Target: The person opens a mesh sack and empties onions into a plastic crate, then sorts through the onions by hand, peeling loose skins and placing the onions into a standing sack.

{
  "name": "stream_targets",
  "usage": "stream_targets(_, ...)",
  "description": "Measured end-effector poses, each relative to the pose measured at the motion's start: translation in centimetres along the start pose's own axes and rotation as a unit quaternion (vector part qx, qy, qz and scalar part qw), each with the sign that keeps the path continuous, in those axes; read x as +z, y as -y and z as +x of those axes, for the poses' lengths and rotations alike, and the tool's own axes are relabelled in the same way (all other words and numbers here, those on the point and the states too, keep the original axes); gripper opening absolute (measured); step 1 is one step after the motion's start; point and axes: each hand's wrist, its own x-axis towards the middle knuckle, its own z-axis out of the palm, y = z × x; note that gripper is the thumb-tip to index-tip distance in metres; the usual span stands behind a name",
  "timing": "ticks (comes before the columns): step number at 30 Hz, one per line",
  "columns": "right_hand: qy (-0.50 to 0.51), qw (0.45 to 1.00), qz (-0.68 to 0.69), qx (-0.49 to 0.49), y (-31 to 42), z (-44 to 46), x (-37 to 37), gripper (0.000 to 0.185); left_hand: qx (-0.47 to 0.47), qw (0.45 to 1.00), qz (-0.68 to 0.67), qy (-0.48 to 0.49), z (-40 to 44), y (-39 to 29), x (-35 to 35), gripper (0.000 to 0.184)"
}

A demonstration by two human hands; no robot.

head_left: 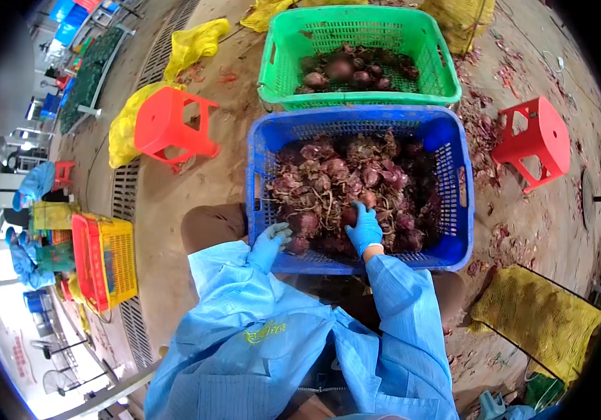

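A blue crate (360, 115) full of reddish onions with roots and dry skins (335, 175) stands in front of my body. My right hand (365, 229), in a blue glove, reaches into its near side, fingers curled over an onion (350, 215). At the crate's near left corner is my left hand (270, 243), in a bluish-grey glove, beside an onion (305, 222); whether it holds anything is too small to tell. Directly behind, a green crate (363, 15) touches the blue one and has some onions (339, 68) at its bottom, one blurred.
Red stools stand left (159, 126) and right (551, 136). Yellow mesh sacks lie at the back left (199, 45) and right (538, 318). A yellow crate (122, 262) with a red one is at the left. Other people in blue (34, 183) are at the far left.
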Motion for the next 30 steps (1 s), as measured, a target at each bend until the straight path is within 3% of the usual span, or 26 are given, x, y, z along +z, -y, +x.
stream_targets(2,0.017,0.999,0.012,0.042,0.3,0.5,-0.1,0.064,0.011,1.000,-0.007,-0.004,-0.1,-0.5,-0.1,0.035)
stream_targets(4,0.081,0.984,0.152,0.031,-2.8,2.0,0.8,0.068,0.015,1.000,0.011,0.005,0.4,-1.1,-0.1,0.034)
stream_targets(6,0.104,0.961,0.239,-0.088,-10.5,5.2,5.6,0.061,0.012,1.000,-0.007,0.007,1.4,-1.7,0.3,0.034)
stream_targets(7,0.123,0.940,0.284,-0.145,-14.1,6.7,8.0,0.058,0.049,0.999,0.022,0.003,2.4,-2.1,0.8,0.033)
stream_targets(9,0.151,0.894,0.412,-0.093,-13.8,5.7,6.1,0.050,0.160,0.984,0.082,0.009,5.9,-1.9,1.1,0.030)
stream_targets(10,0.152,0.887,0.432,-0.061,-12.9,4.4,4.0,0.047,0.183,0.982,0.044,0.005,7.8,-2.0,1.9,0.029)
stream_targets(12,0.150,0.868,0.473,0.002,-10.4,1.4,-0.7,0.044,0.310,0.920,0.238,-0.041,10.1,-4.8,3.7,0.026)
stream_targets(13,0.127,0.820,0.559,0.012,-9.0,0.6,-1.6,0.035,0.330,0.905,0.266,-0.040,10.5,-6.6,5.1,0.025)
stream_targets(14,0.161,0.728,0.665,0.027,-9.6,0.4,-1.3,0.035,0.349,0.889,0.293,-0.038,11.1,-8.2,6.4,0.024)
stream_targets(16,0.219,0.497,0.835,0.087,-11.0,0.1,-0.5,0.036,0.355,0.857,0.373,-0.033,14.7,-8.9,8.6,0.026)
stream_targets(18,0.112,0.679,0.725,0.034,-10.4,-0.5,-0.2,0.035,0.334,0.866,0.371,0.023,18.3,-8.2,10.6,0.025)
stream_targets(19,0.091,0.888,0.432,-0.126,-12.4,-0.2,0.4,0.036,0.331,0.794,0.509,0.012,20.2,-8.1,11.6,0.023)
stream_targets(20,0.098,0.832,0.545,-0.030,-10.3,-1.6,-0.3,0.039,0.333,0.795,0.506,0.018,20.2,-8.6,12.2,0.023)
stream_targets(22,0.109,0.662,0.718,0.184,-7.6,-3.4,-1.8,0.039,0.361,0.642,0.676,-0.018,19.6,-9.2,13.4,0.019)
stream_targets(23,0.084,0.679,0.710,0.167,-5.3,-3.9,-3.4,0.035,0.377,0.629,0.680,-0.021,21.0,-8.8,14.0,0.016)
stream_targets(24,0.085,0.653,0.725,0.204,-2.8,-4.5,-4.9,0.031,0.288,0.634,0.718,-0.014,22.7,-7.8,14.6,0.015)
stream_targets(26,0.078,0.593,0.751,0.279,3.1,-5.6,-8.9,0.026,0.271,0.611,0.743,-0.017,21.9,-8.1,14.3,0.015)
stream_targets(27,0.190,0.562,0.792,0.147,-2.4,-4.4,-2.8,0.026,0.283,0.586,0.758,-0.046,22.1,-6.5,13.3,0.016)
stream_targets(28,0.023,0.597,0.747,0.291,0.1,-3.7,-4.9,0.027,0.235,0.578,0.782,-0.011,23.4,-6.9,14.7,0.020)
stream_targets(29,0.153,0.763,0.613,0.133,-4.8,-2.4,-0.1,0.029,0.262,0.558,0.787,-0.022,23.6,-5.5,13.7,0.020)
stream_targets(30,0.250,0.629,0.731,0.088,-9.5,-1.4,4.4,0.031,0.289,0.537,0.792,-0.033,24.0,-3.9,12.7,0.020)
